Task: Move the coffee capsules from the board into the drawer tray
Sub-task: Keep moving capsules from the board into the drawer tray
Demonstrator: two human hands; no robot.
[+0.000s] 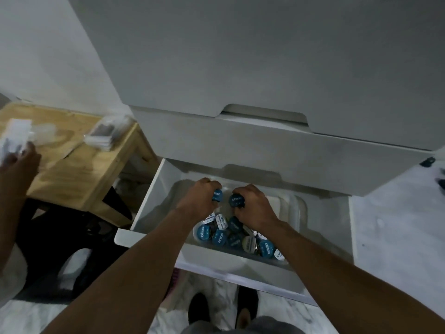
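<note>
Both my hands reach into the open white drawer (pixel 144 213). My left hand (pixel 197 201) grips a blue-lidded coffee capsule (pixel 217 195). Beside it, my right hand (pixel 254 206) grips another blue capsule (pixel 236 201). Both held capsules hang above a clear tray (pixel 292 213) inside the drawer. Several capsules (pixel 237 235), with blue or white lids, lie in a heap in the tray's near part. The wooden board (pixel 72 165) lies on a stand at the left; I see no capsules on it.
Another person's hand (pixel 20 162) at the far left holds white packets over the board. Clear bags (pixel 103 133) lie at the board's back corner. A shut drawer front (pixel 277 153) overhangs the open one. My shoes (pixel 224 309) stand on pale marble floor.
</note>
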